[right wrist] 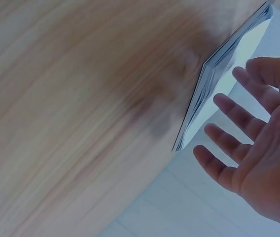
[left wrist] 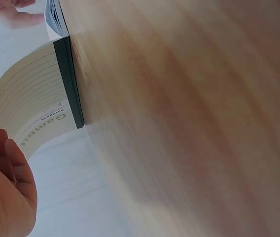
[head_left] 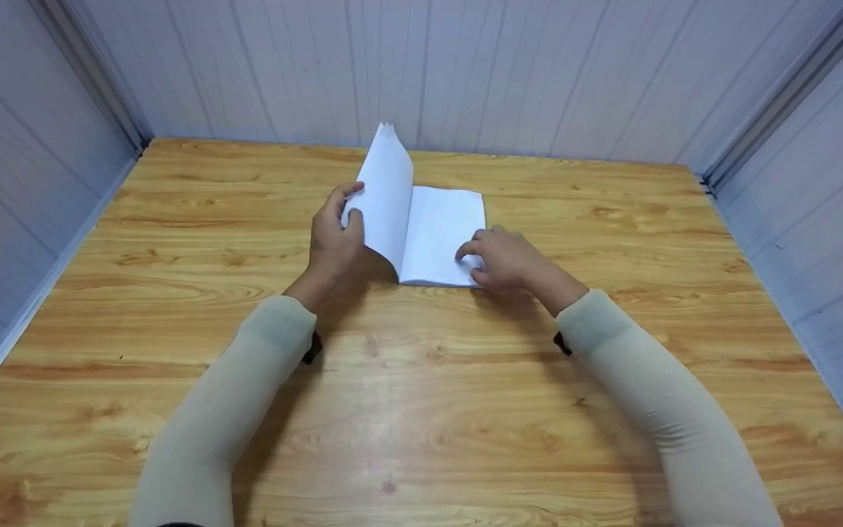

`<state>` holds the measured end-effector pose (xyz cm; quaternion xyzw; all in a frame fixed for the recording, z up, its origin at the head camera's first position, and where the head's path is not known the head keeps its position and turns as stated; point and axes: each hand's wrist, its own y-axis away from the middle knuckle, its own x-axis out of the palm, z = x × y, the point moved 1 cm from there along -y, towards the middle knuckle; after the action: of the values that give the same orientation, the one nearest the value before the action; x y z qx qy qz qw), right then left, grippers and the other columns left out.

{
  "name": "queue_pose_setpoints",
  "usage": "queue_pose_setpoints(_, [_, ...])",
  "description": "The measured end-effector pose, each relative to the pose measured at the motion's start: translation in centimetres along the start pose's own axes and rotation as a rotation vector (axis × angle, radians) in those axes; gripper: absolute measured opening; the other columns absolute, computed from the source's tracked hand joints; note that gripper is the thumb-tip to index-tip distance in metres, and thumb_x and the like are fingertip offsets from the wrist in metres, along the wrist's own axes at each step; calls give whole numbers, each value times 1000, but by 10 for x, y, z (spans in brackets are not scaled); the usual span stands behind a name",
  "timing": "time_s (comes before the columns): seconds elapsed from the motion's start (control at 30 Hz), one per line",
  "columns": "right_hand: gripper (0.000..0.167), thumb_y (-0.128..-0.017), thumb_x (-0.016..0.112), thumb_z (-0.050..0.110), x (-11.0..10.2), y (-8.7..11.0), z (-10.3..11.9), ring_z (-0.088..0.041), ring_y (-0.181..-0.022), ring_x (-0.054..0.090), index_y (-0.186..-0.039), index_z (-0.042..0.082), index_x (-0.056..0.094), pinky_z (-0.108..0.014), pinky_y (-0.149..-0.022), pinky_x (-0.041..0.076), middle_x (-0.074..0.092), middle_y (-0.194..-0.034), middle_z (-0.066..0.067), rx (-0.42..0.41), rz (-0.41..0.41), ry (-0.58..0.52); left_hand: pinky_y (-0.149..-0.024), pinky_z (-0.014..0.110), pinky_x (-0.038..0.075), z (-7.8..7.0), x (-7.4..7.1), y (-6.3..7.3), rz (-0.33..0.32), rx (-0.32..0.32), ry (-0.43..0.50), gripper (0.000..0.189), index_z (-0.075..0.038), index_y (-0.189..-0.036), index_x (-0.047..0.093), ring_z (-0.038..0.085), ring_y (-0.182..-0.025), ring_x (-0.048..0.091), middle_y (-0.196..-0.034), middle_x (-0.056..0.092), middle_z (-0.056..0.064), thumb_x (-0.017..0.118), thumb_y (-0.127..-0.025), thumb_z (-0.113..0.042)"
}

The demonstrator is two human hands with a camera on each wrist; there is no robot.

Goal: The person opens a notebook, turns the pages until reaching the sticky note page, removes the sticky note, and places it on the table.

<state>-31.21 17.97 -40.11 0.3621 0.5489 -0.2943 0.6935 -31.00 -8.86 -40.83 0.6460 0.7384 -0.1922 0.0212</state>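
An open notebook (head_left: 442,238) with white pages lies on the table. Its left part, a cover with some leaves (head_left: 386,194), stands raised from the spine. My left hand (head_left: 337,230) grips that raised part by its outer edge, thumb on the page side and fingers behind. In the left wrist view the cream cover (left wrist: 31,94) shows ruled lines, the word "NOTEBOOK" and a dark green spine strip (left wrist: 70,81). Over the right page's lower outer corner is my right hand (head_left: 506,258), fingers spread and slightly bent, pinching nothing. The right wrist view shows the page block (right wrist: 219,74) beside its fingers.
The notebook lies on a wood-grain table (head_left: 421,410), toward its far edge. Pale panelled walls (head_left: 465,73) stand behind the table and along both sides. A dark band shows under each sleeve cuff (head_left: 279,318).
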Motion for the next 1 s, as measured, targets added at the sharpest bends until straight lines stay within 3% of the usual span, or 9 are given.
queue_pose_setpoints(0.13, [44,-83,63,23,1,2,-6,-32,-111,49,-127,24,63,-50,-93,41,56,-131,-10,41,38,23,-108,32,36,0,-1,0,3,-6,-18,43,-15,-134,52,10,-130,44,-148,47,0,37,-95,-9])
queue_pose_setpoints(0.37, [48,-82,70,17,0,2,-8,-31,-114,49,-129,25,63,-50,-95,41,56,-134,-8,78,77,-43,-107,33,37,0,-1,0,6,-33,-6,42,-16,-135,51,11,-126,47,-147,48,0,37,-96,-10])
queue_pose_setpoints(0.67, [37,-85,71,17,2,2,-10,-32,-122,49,-122,20,67,-49,-99,41,58,-134,-8,118,47,-118,-107,32,38,1,-2,0,-2,-40,-12,42,-14,-135,51,11,-128,46,-147,48,0,37,-96,-10])
queue_pose_setpoints(0.8, [33,-87,69,21,3,3,-9,-31,-114,49,-120,18,67,-47,-94,42,57,-126,-11,113,7,-123,-105,33,40,1,-2,0,-6,-51,-6,41,-15,-135,51,12,-124,49,-145,50,1,38,-96,-11])
queue_pose_setpoints(0.9, [48,-86,70,27,4,3,-9,-31,-109,44,-131,14,57,-45,-91,41,51,-123,-16,137,-35,-149,-106,33,39,1,-2,0,-11,-50,-5,41,-15,-135,52,12,-126,48,-145,50,0,38,-96,-11])
queue_pose_setpoints(1.0, [71,-84,72,31,4,2,-8,-33,-114,39,-143,9,39,-46,-97,39,44,-129,-20,167,-67,-194,-108,32,37,1,-2,0,-16,-25,-8,42,-13,-134,52,11,-129,46,-146,49,1,39,-94,-9])
